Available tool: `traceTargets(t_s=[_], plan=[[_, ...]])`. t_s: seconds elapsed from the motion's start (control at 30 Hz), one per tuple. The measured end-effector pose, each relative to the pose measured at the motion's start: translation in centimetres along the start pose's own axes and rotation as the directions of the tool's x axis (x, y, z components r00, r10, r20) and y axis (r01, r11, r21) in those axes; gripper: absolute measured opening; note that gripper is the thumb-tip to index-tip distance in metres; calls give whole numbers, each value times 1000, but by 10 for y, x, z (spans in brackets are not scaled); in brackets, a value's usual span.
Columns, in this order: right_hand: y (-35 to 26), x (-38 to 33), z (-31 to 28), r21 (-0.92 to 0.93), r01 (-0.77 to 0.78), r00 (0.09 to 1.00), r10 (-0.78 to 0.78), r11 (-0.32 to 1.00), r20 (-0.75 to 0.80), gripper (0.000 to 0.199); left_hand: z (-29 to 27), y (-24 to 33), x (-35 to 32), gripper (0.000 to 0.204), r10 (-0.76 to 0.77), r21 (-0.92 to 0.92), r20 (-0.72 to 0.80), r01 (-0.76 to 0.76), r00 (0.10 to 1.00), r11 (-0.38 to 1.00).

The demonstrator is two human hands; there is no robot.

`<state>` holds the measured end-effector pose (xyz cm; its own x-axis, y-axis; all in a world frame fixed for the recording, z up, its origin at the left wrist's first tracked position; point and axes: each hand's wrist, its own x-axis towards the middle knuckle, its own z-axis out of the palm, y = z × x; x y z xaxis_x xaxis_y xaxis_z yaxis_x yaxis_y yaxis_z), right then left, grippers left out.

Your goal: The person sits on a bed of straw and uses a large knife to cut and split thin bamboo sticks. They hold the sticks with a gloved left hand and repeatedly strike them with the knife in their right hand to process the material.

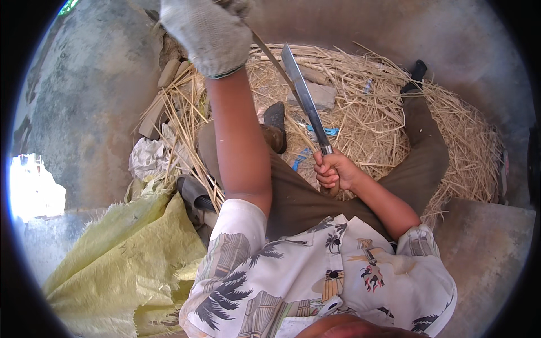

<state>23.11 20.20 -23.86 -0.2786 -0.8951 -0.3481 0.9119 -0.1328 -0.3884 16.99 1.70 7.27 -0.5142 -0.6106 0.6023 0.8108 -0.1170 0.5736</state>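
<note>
I am clenching my bare right hand (332, 172) around the handle of a long knife (306, 100), its blade rising over the straw (372, 118). My gloved left hand (207, 32) is gripping a thin cane strip (274, 59): judged light, stiff, splintery; best held near its end.

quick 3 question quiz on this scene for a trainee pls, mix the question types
1. True or false: the bare right hand grips the long steel knife with a wooden handle.
2. Which hand wears the grey knitted work glove?
3. The thin pale cane strip held by the left hand runs: A) beside the knife blade, B) under the crumpled yellow woven sack.

Key: 1 true; 2 left; 3 A
</note>
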Motion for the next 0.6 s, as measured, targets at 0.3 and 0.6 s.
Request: traceTargets(t_s=[0.3,0.6], plan=[[-16,-22,48,640,-171,655,-398,749,642,16,-107,-21,41,51,-56,-149,170,82,984,985],[-69,-47,27,-388,610,708,-695,691,-126,22,-67,-25,7,53,74,62,56,-77,996,995]])
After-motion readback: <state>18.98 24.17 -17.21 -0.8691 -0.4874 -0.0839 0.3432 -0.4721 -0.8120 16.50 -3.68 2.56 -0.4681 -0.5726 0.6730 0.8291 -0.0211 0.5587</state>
